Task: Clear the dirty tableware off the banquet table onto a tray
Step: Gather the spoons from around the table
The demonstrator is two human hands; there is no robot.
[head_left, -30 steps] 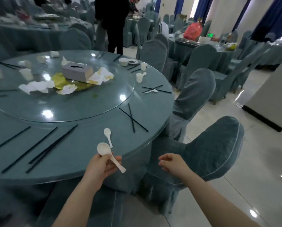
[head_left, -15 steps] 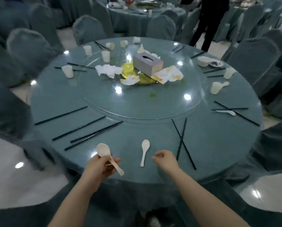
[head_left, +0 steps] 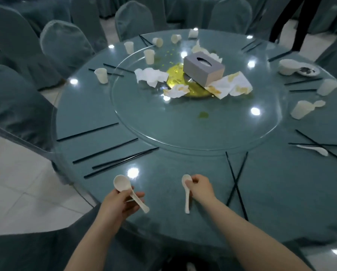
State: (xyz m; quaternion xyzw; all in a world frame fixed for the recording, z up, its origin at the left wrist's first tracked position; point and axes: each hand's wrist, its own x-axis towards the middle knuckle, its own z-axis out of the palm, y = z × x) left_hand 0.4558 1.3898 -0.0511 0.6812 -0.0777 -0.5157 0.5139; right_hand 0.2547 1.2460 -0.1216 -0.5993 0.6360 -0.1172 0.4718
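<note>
My left hand (head_left: pixel 118 202) grips a white soup spoon (head_left: pixel 124 187) by its handle, bowl up, just off the near edge of the round teal banquet table (head_left: pixel 271 192). My right hand (head_left: pixel 200 187) pinches the bowl end of a second white spoon (head_left: pixel 187 194) that lies on the table with its handle pointing toward me. Black chopsticks (head_left: pixel 236 182) lie crossed just right of that hand, and more chopsticks (head_left: pixel 122 160) lie to the left. Several white cups (head_left: pixel 101 75) stand or lie around the table. No tray is in view.
A glass turntable (head_left: pixel 183 130) holds a grey tissue box (head_left: pixel 203 71), crumpled napkins (head_left: pixel 229 86) and a yellow spill. A bowl and small dish (head_left: pixel 296 68) sit at the far right, another spoon (head_left: pixel 314 150) at right. Covered chairs (head_left: pixel 17 106) ring the table; a person's legs (head_left: pixel 298 22) stand beyond.
My view has turned to face the table squarely. My right hand reached forward and took hold of the spoon lying on the table; my left hand kept its spoon.
</note>
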